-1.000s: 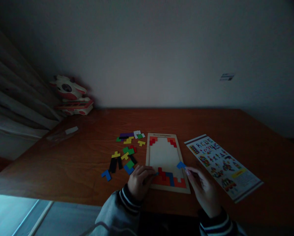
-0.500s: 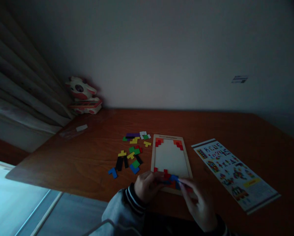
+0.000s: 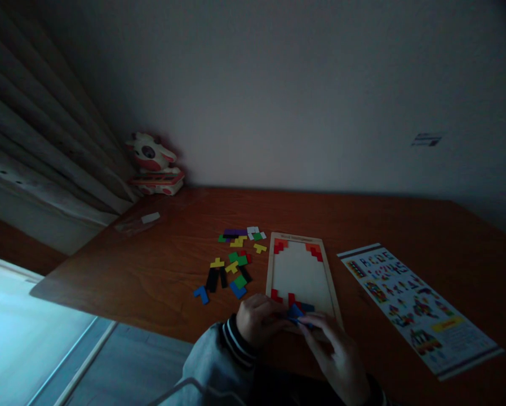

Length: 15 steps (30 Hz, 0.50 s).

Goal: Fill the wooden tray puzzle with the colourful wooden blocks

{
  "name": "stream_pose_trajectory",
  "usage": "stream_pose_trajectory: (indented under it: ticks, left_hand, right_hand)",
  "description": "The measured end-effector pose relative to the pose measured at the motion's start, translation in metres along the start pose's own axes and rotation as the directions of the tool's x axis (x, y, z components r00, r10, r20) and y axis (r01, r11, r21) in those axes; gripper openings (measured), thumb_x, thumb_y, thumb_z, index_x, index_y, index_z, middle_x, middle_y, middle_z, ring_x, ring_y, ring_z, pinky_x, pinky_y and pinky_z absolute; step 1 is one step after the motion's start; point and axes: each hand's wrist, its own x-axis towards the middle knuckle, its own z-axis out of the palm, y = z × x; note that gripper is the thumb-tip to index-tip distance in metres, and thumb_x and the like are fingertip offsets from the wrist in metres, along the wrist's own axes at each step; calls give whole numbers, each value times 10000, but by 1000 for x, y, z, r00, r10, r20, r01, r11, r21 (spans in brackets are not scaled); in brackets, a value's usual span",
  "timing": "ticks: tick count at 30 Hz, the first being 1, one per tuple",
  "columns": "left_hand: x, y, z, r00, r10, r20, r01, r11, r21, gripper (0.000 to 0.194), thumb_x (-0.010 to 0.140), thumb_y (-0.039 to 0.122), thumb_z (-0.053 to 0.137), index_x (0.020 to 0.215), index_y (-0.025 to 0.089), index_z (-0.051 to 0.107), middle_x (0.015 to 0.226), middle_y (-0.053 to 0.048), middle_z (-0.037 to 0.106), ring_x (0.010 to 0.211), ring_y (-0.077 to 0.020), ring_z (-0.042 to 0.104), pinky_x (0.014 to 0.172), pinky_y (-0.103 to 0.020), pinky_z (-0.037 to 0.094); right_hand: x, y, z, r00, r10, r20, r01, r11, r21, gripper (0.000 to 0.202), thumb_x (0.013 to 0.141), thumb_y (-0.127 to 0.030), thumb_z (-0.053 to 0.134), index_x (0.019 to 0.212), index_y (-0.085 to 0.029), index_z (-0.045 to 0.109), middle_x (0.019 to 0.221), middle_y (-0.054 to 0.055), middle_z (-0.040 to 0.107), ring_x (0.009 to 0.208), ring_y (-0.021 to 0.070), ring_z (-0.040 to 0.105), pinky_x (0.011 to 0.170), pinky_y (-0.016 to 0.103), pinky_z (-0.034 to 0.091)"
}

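A blue puzzle piece (image 3: 296, 312) is raised and tilted over the near end of the wooden puzzle board (image 3: 268, 277). My right hand (image 3: 336, 351) pinches this piece between thumb and fingertips. My left hand (image 3: 259, 320) is closed at the board's near left corner, its fingertips close to the piece's left side; whether it grips the piece too, I cannot make out. Red pieces (image 3: 277, 295) lie in the near part of the board, partly covered by my hands. Red and orange pieces (image 3: 314, 251) fill both far corners.
Loose coloured pieces (image 3: 232, 268) lie left of the board, including a blue L-shaped one (image 3: 202, 294). A printed pattern sheet (image 3: 422, 310) lies to the right. At the back left stands a cow-shaped toy (image 3: 155, 163), with a clear plastic bag (image 3: 130, 226) in front.
The blue piece has tilted up between my hands, and my right hand has shifted slightly nearer. The whole view has swung a little to the left.
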Motion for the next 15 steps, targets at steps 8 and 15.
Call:
stream_pose_trajectory:
  ticks: [8,15]
  left_hand:
    - [0,-17,-23,982,-128,-142,160,956,245,210,931,383,600,987,213,709,883,-76,730,814,-205,678,781,-345,559]
    - [2,-62,-89,813,-552,-184,512,527,679,277,922,399,564,1110,233,680,1126,-86,665,1031,-258,630,928,-369,509]
  right_hand:
    - [-10,20,-12,989,88,-117,-94,995,-47,160,882,-348,645,1003,-254,691,945,39,755,842,206,738,755,277,614]
    - [-22,61,-46,907,337,-252,-355,934,-28,375,826,-534,652,1025,-220,698,1022,85,750,929,276,714,810,346,599]
